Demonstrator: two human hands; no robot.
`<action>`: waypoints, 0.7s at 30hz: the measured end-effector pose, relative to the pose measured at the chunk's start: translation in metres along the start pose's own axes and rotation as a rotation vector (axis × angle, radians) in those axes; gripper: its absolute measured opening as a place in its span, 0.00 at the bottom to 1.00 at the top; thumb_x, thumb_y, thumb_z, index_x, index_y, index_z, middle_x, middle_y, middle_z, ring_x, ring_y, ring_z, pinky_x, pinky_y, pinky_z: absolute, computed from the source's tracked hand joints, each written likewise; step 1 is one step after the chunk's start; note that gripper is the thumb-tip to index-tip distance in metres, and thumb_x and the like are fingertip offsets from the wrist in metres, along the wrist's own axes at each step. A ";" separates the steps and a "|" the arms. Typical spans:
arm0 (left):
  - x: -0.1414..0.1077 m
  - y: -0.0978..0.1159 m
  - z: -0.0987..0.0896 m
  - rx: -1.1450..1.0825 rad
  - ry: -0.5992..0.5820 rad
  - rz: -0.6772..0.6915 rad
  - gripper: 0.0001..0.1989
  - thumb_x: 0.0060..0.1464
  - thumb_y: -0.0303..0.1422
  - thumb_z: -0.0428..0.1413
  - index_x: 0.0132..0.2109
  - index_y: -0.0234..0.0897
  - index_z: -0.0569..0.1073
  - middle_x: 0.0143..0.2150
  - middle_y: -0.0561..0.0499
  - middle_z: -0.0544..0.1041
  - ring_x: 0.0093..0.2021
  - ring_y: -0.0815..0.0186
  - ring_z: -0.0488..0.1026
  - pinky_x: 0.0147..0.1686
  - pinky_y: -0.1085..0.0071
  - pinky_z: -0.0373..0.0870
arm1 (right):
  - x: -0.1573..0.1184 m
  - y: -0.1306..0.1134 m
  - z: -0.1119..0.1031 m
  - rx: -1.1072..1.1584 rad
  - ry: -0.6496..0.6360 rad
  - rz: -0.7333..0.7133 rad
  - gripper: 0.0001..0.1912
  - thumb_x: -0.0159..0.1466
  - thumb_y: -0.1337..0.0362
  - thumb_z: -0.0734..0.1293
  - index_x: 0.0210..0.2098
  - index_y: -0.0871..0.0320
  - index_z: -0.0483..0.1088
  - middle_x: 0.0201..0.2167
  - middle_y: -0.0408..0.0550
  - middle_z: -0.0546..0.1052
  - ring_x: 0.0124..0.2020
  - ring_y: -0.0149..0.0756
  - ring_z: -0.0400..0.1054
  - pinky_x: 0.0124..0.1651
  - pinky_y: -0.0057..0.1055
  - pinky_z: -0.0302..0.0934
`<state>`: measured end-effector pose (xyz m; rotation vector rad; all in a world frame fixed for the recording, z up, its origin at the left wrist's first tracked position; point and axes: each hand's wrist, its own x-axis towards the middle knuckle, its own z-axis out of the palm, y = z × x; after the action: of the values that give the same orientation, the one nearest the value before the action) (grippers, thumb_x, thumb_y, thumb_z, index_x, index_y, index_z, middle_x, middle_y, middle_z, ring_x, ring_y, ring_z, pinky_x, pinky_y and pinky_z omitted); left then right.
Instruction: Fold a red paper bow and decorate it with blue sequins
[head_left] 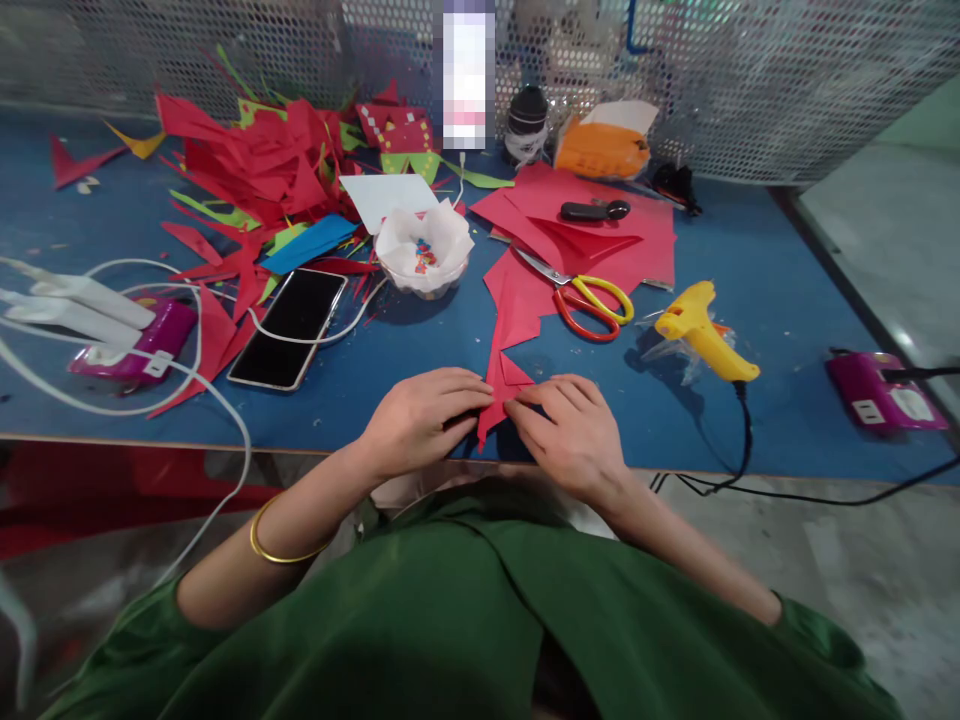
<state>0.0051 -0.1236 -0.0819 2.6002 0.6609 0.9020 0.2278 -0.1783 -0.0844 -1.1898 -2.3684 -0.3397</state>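
A folded piece of red paper (504,395) lies at the table's front edge, its narrow tip pointing toward me. My left hand (431,415) grips its left side, fingers pressed together. From the right, my right hand (568,430) pinches the same paper, with thumb and fingertips close to the fold. Just beyond the hands, more red paper (517,315) reaches back to a stack of red sheets (645,245). Scissors (589,300) with one yellow and one red handle rest partly on that stack, blades closed and pointing left.
Right of the scissors lies a yellow glue gun (705,330), its black cord hanging over the edge. A paper-lined bowl (424,250) holds small colourful bits. Left are a phone (289,330), white cables, a purple power strip (135,340) and a heap of red scraps (262,165).
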 end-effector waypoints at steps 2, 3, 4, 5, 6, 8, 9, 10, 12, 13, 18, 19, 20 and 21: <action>0.001 0.002 0.002 0.045 0.010 0.005 0.09 0.62 0.27 0.55 0.43 0.36 0.81 0.43 0.45 0.84 0.46 0.61 0.81 0.48 0.62 0.79 | -0.002 -0.003 0.001 0.043 -0.002 0.079 0.09 0.67 0.69 0.65 0.39 0.55 0.78 0.37 0.45 0.81 0.39 0.36 0.70 0.49 0.36 0.59; 0.002 0.004 0.003 0.071 0.015 0.007 0.09 0.62 0.27 0.55 0.42 0.36 0.81 0.42 0.46 0.84 0.45 0.61 0.81 0.46 0.62 0.79 | -0.003 -0.004 0.002 0.070 -0.005 0.108 0.08 0.67 0.69 0.65 0.39 0.55 0.78 0.38 0.45 0.81 0.40 0.36 0.70 0.47 0.36 0.59; 0.002 0.005 0.004 0.095 0.017 0.001 0.09 0.62 0.28 0.55 0.40 0.37 0.81 0.41 0.46 0.84 0.44 0.61 0.81 0.45 0.63 0.78 | -0.004 -0.004 0.002 0.101 -0.004 0.140 0.08 0.67 0.68 0.66 0.39 0.55 0.78 0.38 0.46 0.81 0.40 0.37 0.70 0.46 0.36 0.58; 0.002 0.005 0.005 0.111 0.018 -0.013 0.09 0.62 0.28 0.55 0.39 0.37 0.81 0.40 0.47 0.84 0.44 0.61 0.81 0.44 0.63 0.78 | -0.005 -0.005 0.003 0.135 -0.002 0.179 0.07 0.67 0.68 0.66 0.39 0.55 0.78 0.38 0.46 0.80 0.40 0.37 0.70 0.45 0.37 0.58; 0.003 0.005 0.006 0.112 0.017 -0.033 0.09 0.62 0.28 0.56 0.39 0.37 0.81 0.40 0.47 0.84 0.43 0.61 0.80 0.43 0.63 0.77 | -0.006 -0.004 0.004 0.169 0.001 0.228 0.07 0.67 0.66 0.66 0.40 0.54 0.78 0.38 0.46 0.80 0.40 0.37 0.70 0.44 0.37 0.58; 0.003 0.005 0.007 0.075 0.014 -0.087 0.08 0.61 0.28 0.57 0.38 0.38 0.81 0.39 0.48 0.83 0.42 0.62 0.79 0.42 0.64 0.76 | -0.008 -0.003 0.006 0.240 0.001 0.338 0.06 0.67 0.64 0.67 0.39 0.53 0.78 0.37 0.46 0.80 0.38 0.37 0.70 0.42 0.37 0.58; 0.003 0.004 0.007 0.045 0.016 -0.119 0.07 0.61 0.28 0.58 0.37 0.39 0.82 0.38 0.48 0.83 0.41 0.62 0.79 0.42 0.64 0.75 | -0.009 -0.002 0.007 0.275 -0.002 0.389 0.06 0.67 0.63 0.67 0.38 0.53 0.78 0.37 0.46 0.79 0.38 0.37 0.70 0.42 0.37 0.58; 0.003 0.002 0.007 0.015 0.022 -0.147 0.06 0.60 0.29 0.59 0.37 0.40 0.82 0.37 0.48 0.83 0.40 0.63 0.79 0.41 0.65 0.75 | -0.010 -0.002 0.007 0.306 -0.005 0.432 0.06 0.67 0.63 0.67 0.38 0.53 0.78 0.36 0.45 0.79 0.38 0.37 0.70 0.42 0.37 0.58; 0.004 0.000 0.008 -0.029 0.031 -0.189 0.05 0.59 0.31 0.61 0.36 0.40 0.82 0.36 0.49 0.83 0.39 0.63 0.78 0.40 0.66 0.74 | -0.011 0.000 0.008 0.349 -0.009 0.492 0.05 0.67 0.62 0.68 0.36 0.52 0.78 0.35 0.45 0.79 0.38 0.37 0.70 0.42 0.38 0.58; 0.005 -0.001 0.008 -0.040 0.035 -0.199 0.04 0.58 0.32 0.62 0.35 0.40 0.82 0.36 0.49 0.83 0.38 0.63 0.78 0.39 0.66 0.74 | -0.011 0.000 0.008 0.361 -0.012 0.509 0.05 0.67 0.62 0.68 0.36 0.52 0.78 0.35 0.44 0.79 0.38 0.37 0.71 0.42 0.38 0.58; 0.008 0.000 0.008 -0.029 0.053 -0.192 0.07 0.60 0.33 0.61 0.34 0.37 0.80 0.35 0.49 0.82 0.38 0.64 0.77 0.38 0.67 0.73 | -0.010 0.000 0.009 0.383 -0.009 0.522 0.06 0.67 0.63 0.68 0.35 0.52 0.78 0.34 0.43 0.79 0.37 0.36 0.71 0.41 0.37 0.57; 0.008 0.000 0.007 -0.024 0.051 -0.189 0.06 0.60 0.33 0.61 0.35 0.37 0.80 0.35 0.49 0.82 0.38 0.64 0.77 0.38 0.67 0.73 | -0.010 0.000 0.009 0.383 -0.005 0.527 0.06 0.67 0.63 0.68 0.35 0.52 0.78 0.34 0.43 0.79 0.37 0.36 0.71 0.41 0.37 0.57; 0.009 0.000 0.007 -0.020 0.047 -0.185 0.06 0.60 0.33 0.61 0.36 0.37 0.80 0.36 0.48 0.82 0.39 0.63 0.77 0.39 0.67 0.73 | -0.010 0.000 0.009 0.384 -0.003 0.535 0.06 0.67 0.63 0.67 0.36 0.52 0.77 0.34 0.43 0.79 0.37 0.36 0.71 0.42 0.37 0.57; 0.009 0.000 0.007 -0.018 0.042 -0.180 0.05 0.60 0.32 0.60 0.36 0.37 0.79 0.37 0.48 0.82 0.39 0.63 0.77 0.39 0.67 0.73 | -0.010 0.000 0.009 0.384 -0.003 0.544 0.06 0.67 0.63 0.68 0.36 0.52 0.77 0.35 0.43 0.79 0.37 0.36 0.71 0.42 0.37 0.57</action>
<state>0.0159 -0.1199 -0.0824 2.4638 0.8783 0.9034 0.2301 -0.1815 -0.0973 -1.5555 -1.8879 0.2833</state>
